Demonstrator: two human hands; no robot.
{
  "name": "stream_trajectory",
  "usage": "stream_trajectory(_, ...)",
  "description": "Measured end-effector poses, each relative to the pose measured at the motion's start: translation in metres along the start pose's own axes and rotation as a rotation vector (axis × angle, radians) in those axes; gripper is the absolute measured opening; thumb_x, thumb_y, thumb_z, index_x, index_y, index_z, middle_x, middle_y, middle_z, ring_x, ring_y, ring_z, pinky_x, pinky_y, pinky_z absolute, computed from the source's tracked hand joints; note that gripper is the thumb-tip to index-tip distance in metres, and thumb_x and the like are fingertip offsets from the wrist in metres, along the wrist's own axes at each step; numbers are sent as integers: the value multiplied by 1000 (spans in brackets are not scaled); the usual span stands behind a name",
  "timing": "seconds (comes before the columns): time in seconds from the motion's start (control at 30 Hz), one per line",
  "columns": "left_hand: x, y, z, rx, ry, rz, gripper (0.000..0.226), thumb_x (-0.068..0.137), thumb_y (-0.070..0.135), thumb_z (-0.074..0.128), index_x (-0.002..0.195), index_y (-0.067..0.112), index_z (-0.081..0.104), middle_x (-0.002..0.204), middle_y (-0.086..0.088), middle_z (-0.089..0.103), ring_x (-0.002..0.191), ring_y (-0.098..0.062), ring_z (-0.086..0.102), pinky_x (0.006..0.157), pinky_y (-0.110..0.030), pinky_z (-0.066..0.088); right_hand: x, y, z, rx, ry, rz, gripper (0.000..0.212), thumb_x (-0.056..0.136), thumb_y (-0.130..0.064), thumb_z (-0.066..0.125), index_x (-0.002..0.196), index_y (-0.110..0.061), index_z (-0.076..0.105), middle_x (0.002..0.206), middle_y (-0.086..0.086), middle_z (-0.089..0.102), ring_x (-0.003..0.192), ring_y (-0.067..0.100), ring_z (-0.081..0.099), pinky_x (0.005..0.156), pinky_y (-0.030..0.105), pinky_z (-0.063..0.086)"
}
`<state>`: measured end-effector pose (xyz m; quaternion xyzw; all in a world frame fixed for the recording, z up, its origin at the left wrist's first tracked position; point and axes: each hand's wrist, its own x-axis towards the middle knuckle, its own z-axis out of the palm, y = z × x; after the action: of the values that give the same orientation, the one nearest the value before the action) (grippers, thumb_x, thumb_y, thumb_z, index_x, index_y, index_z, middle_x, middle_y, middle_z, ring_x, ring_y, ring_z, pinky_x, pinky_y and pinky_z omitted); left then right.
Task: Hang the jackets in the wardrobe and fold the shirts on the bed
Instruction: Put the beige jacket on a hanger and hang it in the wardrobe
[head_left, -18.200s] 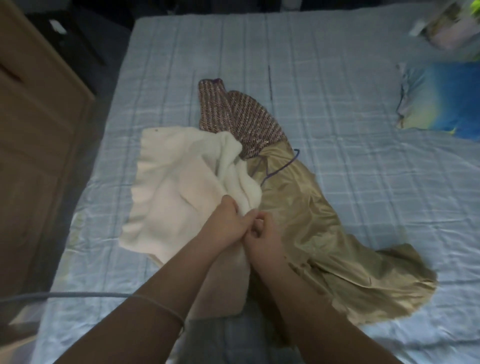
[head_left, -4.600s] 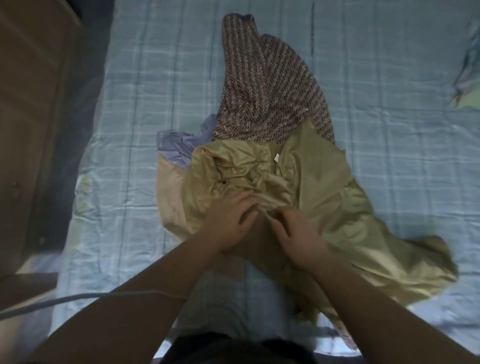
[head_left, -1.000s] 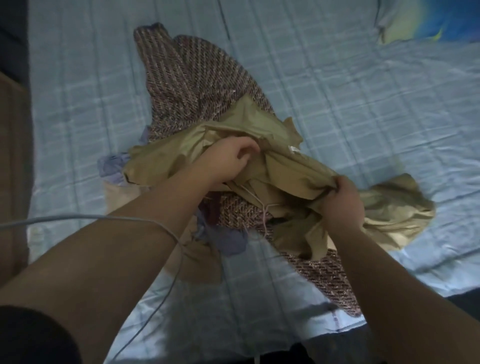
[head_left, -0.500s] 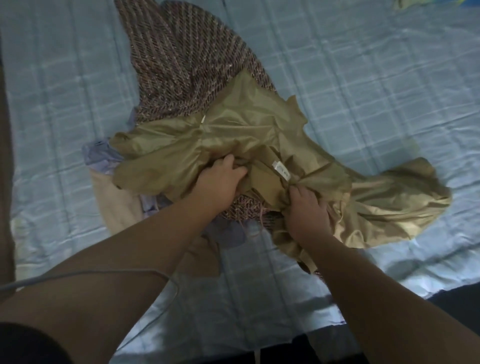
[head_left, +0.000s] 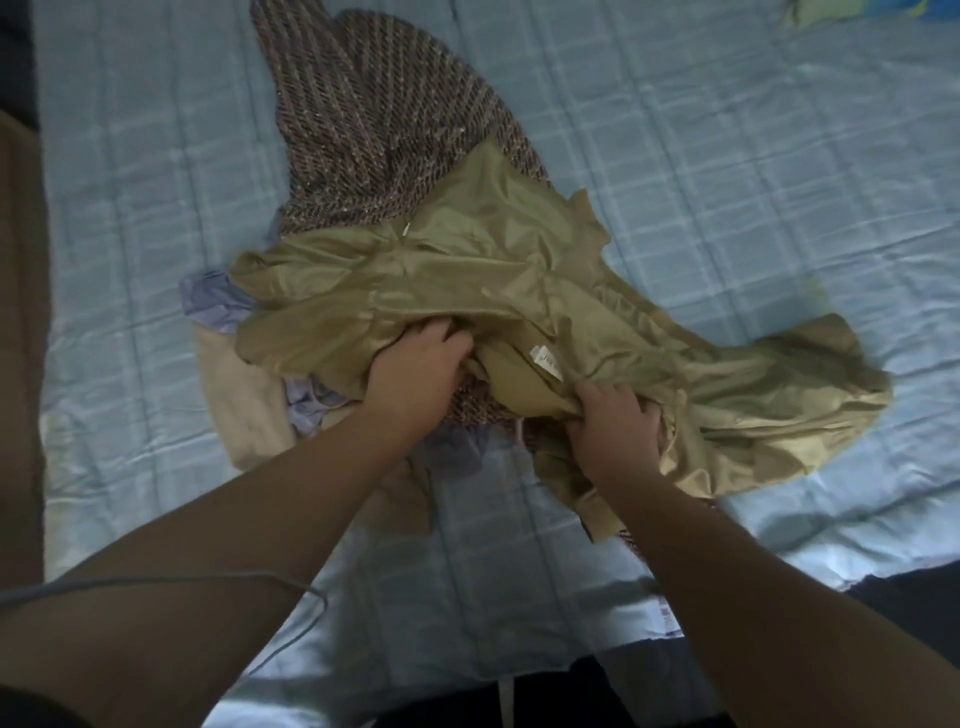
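Observation:
A shiny gold-tan jacket (head_left: 498, 260) lies rumpled in the middle of the bed (head_left: 727, 156), lining side up with a small white label showing. My left hand (head_left: 415, 371) grips a bunch of its fabric near the centre. My right hand (head_left: 613, 421) clutches a fold of the same jacket just below the label. Under and behind it lies a brown-and-pink woven tweed jacket (head_left: 374, 119). A lilac garment (head_left: 218, 301) and a cream one (head_left: 239, 395) stick out at the left from under the pile.
A wooden wardrobe side (head_left: 21, 338) runs down the left edge. A blue-and-yellow pillow (head_left: 857, 10) shows at the top right corner. The bed's near edge (head_left: 597, 644) is below my arms. A thin grey cable (head_left: 156, 582) crosses my left forearm.
Over the last second the gold jacket came down from its lifted state onto the pile. Both hands moved closer together on it.

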<state>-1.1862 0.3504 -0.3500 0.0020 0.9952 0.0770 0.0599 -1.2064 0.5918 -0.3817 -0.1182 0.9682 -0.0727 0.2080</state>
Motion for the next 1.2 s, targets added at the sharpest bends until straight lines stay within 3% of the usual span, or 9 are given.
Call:
stream_trajectory(0.13, -16, 16, -47, -71, 87, -41, 25, 88, 34, 60, 108, 22, 54, 104, -5, 54, 85, -34, 64, 56, -40, 50, -32, 10, -58, 130, 240, -43, 21, 85, -29, 58, 105, -23, 62, 101, 2, 63, 102, 30, 54, 88, 46, 39)
stream_trajectory(0.27, -31, 38, -112, -59, 225, -76, 23, 93, 40, 54, 110, 24, 55, 103, -2, 57, 82, -33, 65, 52, -37, 43, -50, 17, -139, 166, 342, -198, 18, 83, -36, 55, 95, -25, 62, 91, 0, 62, 91, 30, 58, 78, 42, 45)
stream_trajectory(0.37, -44, 55, -177, -149, 345, -94, 19, 93, 43, 52, 106, 28, 55, 104, 2, 60, 89, -29, 63, 62, -38, 49, -59, 12, -210, 194, 407, -324, 22, 84, -37, 48, 93, -24, 63, 84, -1, 61, 82, 28, 58, 71, 40, 45)
stream_trajectory(0.47, -59, 65, -246, -215, 470, -118, 14, 90, 37, 57, 101, 28, 55, 103, 3, 62, 92, -26, 61, 73, -39, 49, -68, 4, -279, 234, 438, -357, 12, 89, -31, 51, 95, -27, 61, 88, -3, 60, 86, 24, 58, 72, 40, 48)
stream_trajectory(0.7, -102, 81, -394, -179, 671, -308, 9, 93, 32, 56, 100, 27, 57, 95, 0, 63, 89, -25, 60, 64, -33, 37, -108, -52, -427, 165, 560, -493, 15, 95, -32, 47, 102, -34, 60, 95, -5, 63, 89, 22, 60, 76, 41, 51)
stream_trajectory(0.87, -136, 94, -487, -204, 769, -238, 23, 91, 50, 58, 87, 28, 53, 84, 8, 59, 82, -17, 57, 71, -40, 50, -156, -108, -519, 363, 684, -635, 19, 99, -39, 43, 89, -37, 59, 80, -11, 61, 75, 11, 58, 67, 37, 51)
stream_trajectory(0.97, -160, 94, -536, -229, 821, -182, 25, 93, 56, 53, 101, 34, 62, 109, 12, 51, 108, -10, 46, 91, -31, 44, -191, -133, -570, 359, 719, -740, 21, 98, -43, 46, 85, -35, 60, 76, -11, 62, 72, 11, 58, 69, 40, 53)
stream_trajectory(1.03, -178, 90, -565, -274, 902, -106, 28, 95, 53, 51, 117, 37, 60, 126, 14, 43, 122, -8, 36, 106, -35, 37, -213, -145, -598, 360, 756, -800, 22, 98, -46, 47, 86, -34, 61, 77, -11, 63, 73, 11, 59, 71, 41, 54)
stream_trajectory(1.2, -211, 89, -634, -38, 986, -149, 65, 90, 43, 64, 145, 44, 28, 148, 13, 36, 135, -14, 38, 114, -44, 35, -265, -175, -652, 509, 786, -962, 23, 98, -41, 52, 92, -26, 68, 84, -5, 68, 79, 16, 63, 77, 43, 55)
